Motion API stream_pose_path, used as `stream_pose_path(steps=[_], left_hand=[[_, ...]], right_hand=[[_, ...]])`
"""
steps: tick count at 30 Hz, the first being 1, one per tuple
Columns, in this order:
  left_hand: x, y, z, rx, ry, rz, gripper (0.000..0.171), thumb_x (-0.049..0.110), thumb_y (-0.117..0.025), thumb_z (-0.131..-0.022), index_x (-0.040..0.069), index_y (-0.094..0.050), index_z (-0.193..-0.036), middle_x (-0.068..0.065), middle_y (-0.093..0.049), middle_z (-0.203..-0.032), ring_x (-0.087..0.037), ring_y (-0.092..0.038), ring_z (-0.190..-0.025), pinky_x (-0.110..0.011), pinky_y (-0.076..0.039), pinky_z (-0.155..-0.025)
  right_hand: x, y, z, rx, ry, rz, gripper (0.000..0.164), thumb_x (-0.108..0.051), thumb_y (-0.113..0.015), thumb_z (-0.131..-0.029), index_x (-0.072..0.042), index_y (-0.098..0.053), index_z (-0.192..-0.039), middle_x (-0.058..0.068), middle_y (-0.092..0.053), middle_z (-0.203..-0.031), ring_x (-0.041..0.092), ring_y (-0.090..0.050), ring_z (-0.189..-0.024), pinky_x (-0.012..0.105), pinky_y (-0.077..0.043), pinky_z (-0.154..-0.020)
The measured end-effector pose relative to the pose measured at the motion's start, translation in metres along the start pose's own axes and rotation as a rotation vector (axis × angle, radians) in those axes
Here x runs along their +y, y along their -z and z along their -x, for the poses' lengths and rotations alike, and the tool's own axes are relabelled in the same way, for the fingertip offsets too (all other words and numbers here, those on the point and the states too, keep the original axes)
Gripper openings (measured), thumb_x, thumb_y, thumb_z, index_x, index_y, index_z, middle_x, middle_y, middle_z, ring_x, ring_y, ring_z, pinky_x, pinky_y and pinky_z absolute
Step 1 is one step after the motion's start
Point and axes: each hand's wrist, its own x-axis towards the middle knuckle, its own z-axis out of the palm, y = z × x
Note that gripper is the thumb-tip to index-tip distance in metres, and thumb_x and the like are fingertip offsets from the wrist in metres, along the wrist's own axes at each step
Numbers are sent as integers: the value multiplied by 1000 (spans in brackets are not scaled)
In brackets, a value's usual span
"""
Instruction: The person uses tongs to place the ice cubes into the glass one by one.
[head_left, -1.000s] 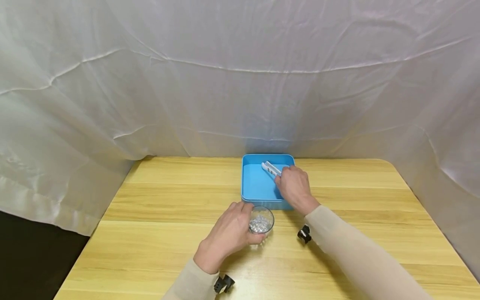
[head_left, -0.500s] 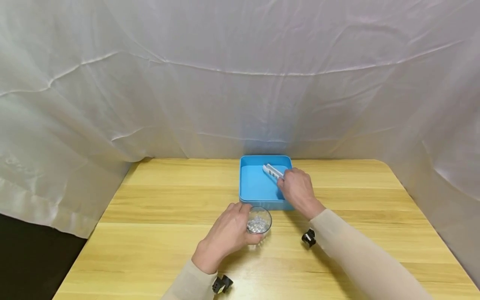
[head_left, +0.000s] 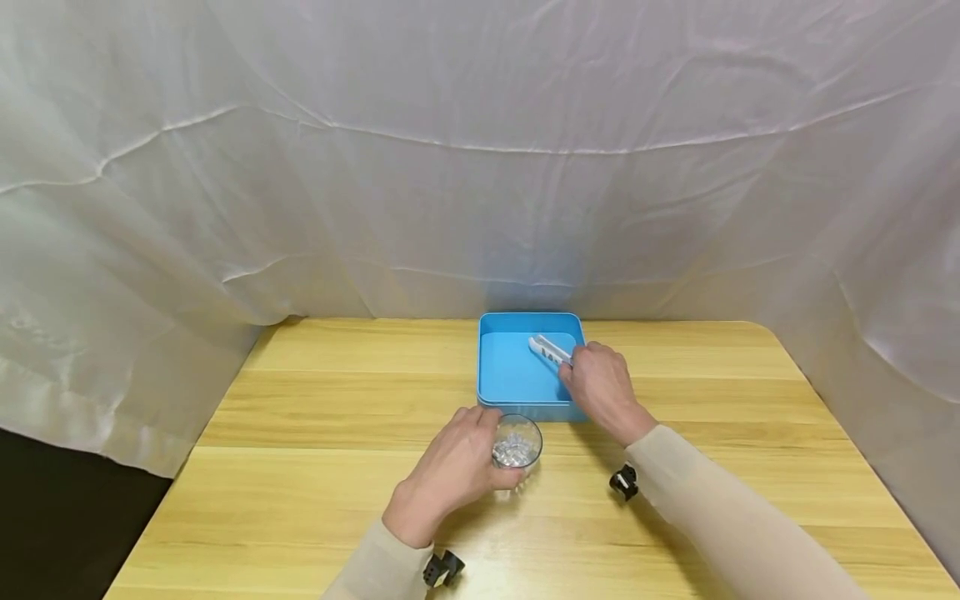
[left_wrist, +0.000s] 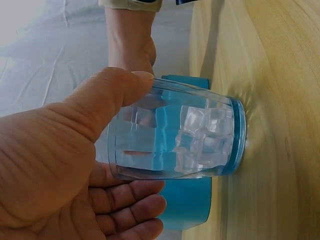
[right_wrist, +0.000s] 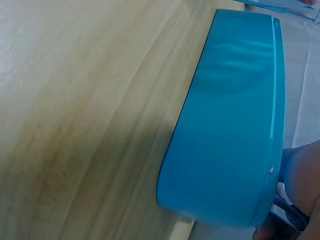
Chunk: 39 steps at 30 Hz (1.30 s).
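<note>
My left hand (head_left: 450, 471) holds a clear glass tumbler (left_wrist: 170, 135) by its side, thumb on one side and a finger round the other. The remaining fingers stretch out past it. Clear ice-like cubes (left_wrist: 205, 132) fill the lower part of the tumbler, which stands upright on the table. My right hand (head_left: 600, 385) reaches over the right side of a blue box (head_left: 513, 371) and grips white tongs (head_left: 549, 347) with dark marks. Their tips point up and left, above the box floor. In the right wrist view only part of the hand shows beyond the box wall.
The open blue box stands near the far edge of the wooden table (head_left: 322, 483), just behind the tumbler. Pale curtains (head_left: 450, 167) hang behind and at both sides. Black wrist cameras (head_left: 624, 482) sit under both sleeves.
My right hand and the tongs have shifted slightly right and closer to me over the box. The left hand keeps its hold on the tumbler in about the same place.
</note>
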Motion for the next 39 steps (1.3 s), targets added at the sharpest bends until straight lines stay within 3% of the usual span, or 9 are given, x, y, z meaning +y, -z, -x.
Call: stream_pose_path(steps=[9, 16, 27, 39], left_hand=[[-1, -1, 0, -3, -1, 13, 82, 50, -89, -80, -1, -60, -136, -9, -69, -119, -24, -63, -108, -38, -57, -94], [-2, 1, -1, -7, 6, 22, 83, 50, -89, -80, -1, -59, -139, -11, -69, -124, -25, -63, -111, -39, -57, -96], [-6, 2, 0, 4, 0, 35, 81, 49, -90, -80, -1, -60, -137, -9, -69, -120, -23, -62, -107, -36, -57, -92], [-6, 3, 1, -3, 4, 26, 81, 50, -90, -79, -2, -61, -134, -9, -69, -118, -22, -62, -106, -34, -57, -90]], right_hand=[[2, 2, 2, -3, -3, -24, 33, -17, -63, -99, -7, -55, -69, 7, -50, -67, 24, -47, -60, 37, -41, -57], [3, 11, 15, 47, 40, -47, 33, -16, -64, -98, -7, -54, -68, 6, -47, -66, 23, -44, -60, 36, -39, -57], [-6, 43, 46, 146, 143, -94, 20, -9, -68, -93, -4, -64, -74, 2, -47, -65, 17, -39, -60, 30, -35, -56], [-13, 70, 92, 173, 241, -204, 7, -13, -75, -92, -6, -77, -93, -5, -57, -76, 9, -43, -68, 24, -39, -58]])
